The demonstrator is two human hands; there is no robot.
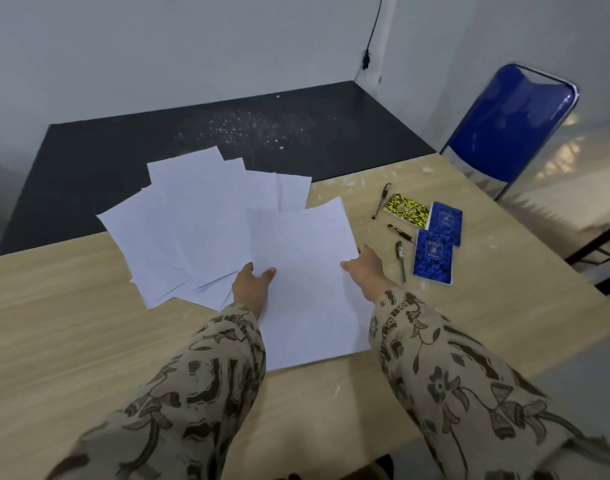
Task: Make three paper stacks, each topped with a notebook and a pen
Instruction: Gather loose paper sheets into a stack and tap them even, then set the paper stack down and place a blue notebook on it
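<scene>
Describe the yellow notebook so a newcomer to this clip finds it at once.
Start at the blue chair by the wooden table's far right corner. Three notebooks lie on the table before it; the yellow notebook is the farthest, left of the two blue notebooks. It alone has a yellow-and-black speckled cover.

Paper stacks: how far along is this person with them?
Early. No finished stack shows. The left hand and right hand hold the near sheets by their edges; the loose sheets lie fanned out behind. Three notebooks and three pens lie to the right on the table, none on paper yet.
</scene>
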